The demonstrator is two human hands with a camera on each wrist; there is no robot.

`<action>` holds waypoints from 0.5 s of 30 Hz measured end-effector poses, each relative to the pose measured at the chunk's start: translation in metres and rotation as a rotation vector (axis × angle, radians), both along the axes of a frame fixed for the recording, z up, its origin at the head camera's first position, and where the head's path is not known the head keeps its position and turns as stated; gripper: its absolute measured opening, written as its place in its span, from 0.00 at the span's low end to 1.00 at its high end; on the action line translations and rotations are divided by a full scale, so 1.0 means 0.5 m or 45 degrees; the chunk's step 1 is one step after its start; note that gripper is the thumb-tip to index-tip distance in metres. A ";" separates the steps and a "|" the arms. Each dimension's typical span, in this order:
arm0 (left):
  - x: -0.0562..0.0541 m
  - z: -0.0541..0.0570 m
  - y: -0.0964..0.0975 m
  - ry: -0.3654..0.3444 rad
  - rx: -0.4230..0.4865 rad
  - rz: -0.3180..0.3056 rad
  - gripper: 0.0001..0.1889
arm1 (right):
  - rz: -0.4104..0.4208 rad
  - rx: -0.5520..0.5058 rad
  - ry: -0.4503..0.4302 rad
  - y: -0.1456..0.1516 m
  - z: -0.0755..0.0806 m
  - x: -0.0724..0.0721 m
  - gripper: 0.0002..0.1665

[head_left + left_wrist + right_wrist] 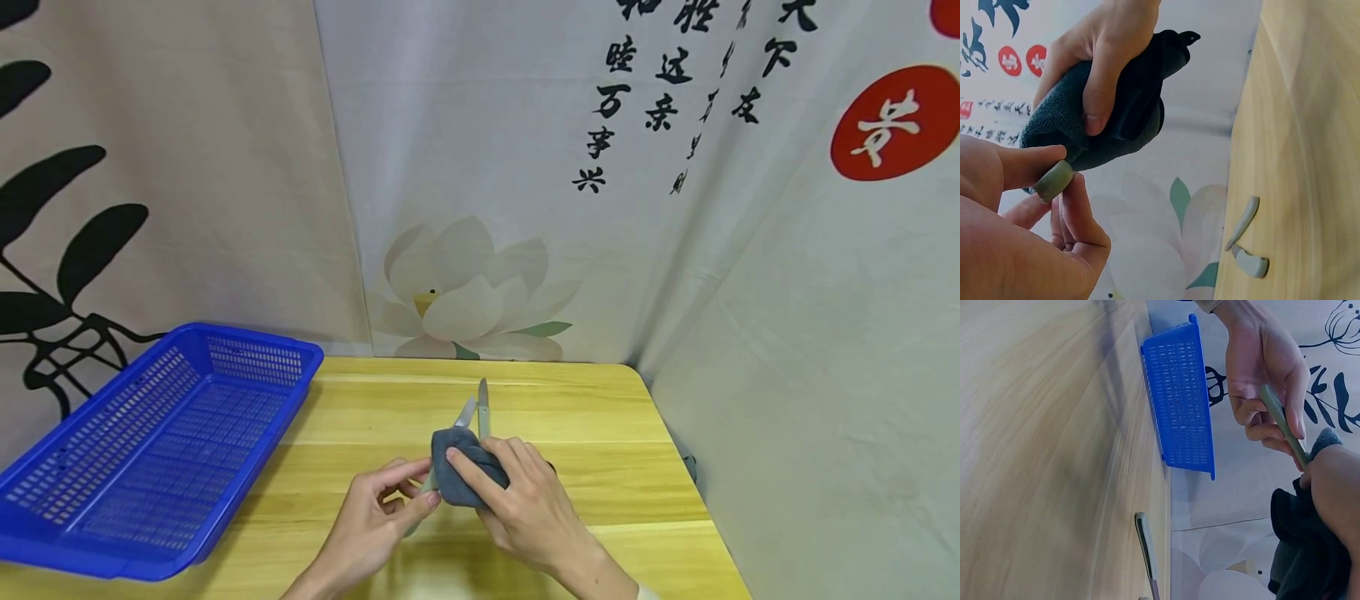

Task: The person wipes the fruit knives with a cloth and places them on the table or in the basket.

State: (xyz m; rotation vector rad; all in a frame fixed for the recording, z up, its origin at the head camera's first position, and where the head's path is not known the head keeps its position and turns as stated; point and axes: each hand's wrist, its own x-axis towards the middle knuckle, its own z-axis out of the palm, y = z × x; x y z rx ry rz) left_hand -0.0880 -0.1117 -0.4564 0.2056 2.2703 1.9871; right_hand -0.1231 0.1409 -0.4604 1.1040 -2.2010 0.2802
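Observation:
My left hand [371, 512] pinches the pale green handle of a knife [1282, 422] between thumb and fingers. The rest of this knife is hidden in a dark grey-blue cloth [453, 471]. Folded and bunched, the cloth is gripped by my right hand [536, 504], whose thumb presses on it in the left wrist view. Both hands are close together over the front middle of the table. Beyond them lie two more knives with pale green handles, one on the right [1244, 222] and one on the left [1250, 262], their blades pointing away and converging.
A blue plastic basket [296, 404] with a perforated floor and walls stands on the left of the wooden table [600, 467]. Printed fabric [487, 167] with a lotus and black characters hangs right behind the table and along its right side.

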 end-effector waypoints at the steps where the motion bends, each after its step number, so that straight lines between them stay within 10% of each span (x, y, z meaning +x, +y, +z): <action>1: 0.000 0.000 -0.001 -0.003 0.003 -0.004 0.25 | -0.001 -0.005 0.006 0.000 0.000 -0.001 0.52; 15: 0.008 -0.002 -0.002 -0.027 0.035 -0.050 0.26 | -0.082 -0.082 0.092 0.026 0.010 -0.049 0.43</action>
